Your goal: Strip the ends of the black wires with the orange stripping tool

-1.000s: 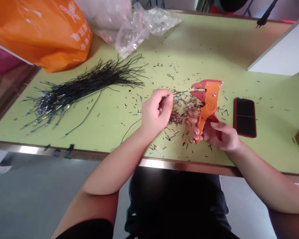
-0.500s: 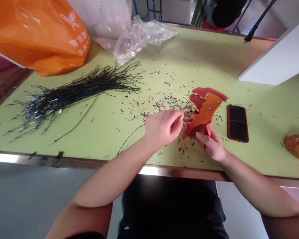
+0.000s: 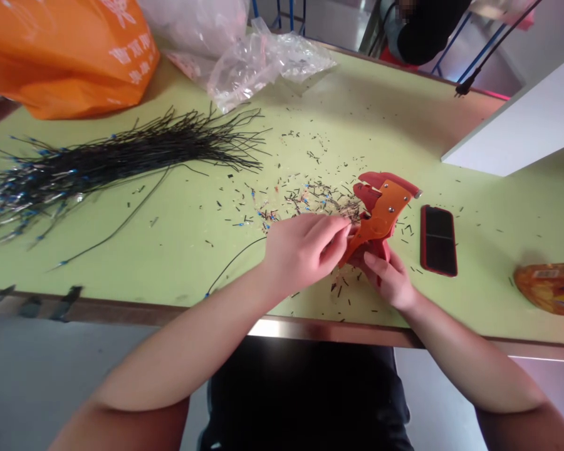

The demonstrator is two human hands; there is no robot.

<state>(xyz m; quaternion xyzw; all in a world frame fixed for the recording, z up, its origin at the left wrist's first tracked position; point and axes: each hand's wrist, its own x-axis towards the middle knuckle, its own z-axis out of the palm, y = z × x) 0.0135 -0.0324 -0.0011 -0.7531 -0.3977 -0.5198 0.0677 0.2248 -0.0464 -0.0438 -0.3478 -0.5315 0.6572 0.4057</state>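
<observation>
My right hand is wrapped around the handles of an orange and red wire stripper, which stands tilted with its red jaw end up. Close to the left side of this tool, my left hand is closed in a pinch. A thin black wire with a blue end runs out from behind the left hand to the table's front edge; the part at the fingertips is hidden. Black and blue wire scraps lie scattered around both hands.
A thick bundle of black wires with blue ends lies at left. Behind it are an orange bag and clear plastic bags. On the right lie a phone and an orange bottle, below a white panel. A person sits beyond the table.
My left hand has come a little closer to the wire stripper. The whole view has shifted slightly; the right hand keeps its hold on the tool.
</observation>
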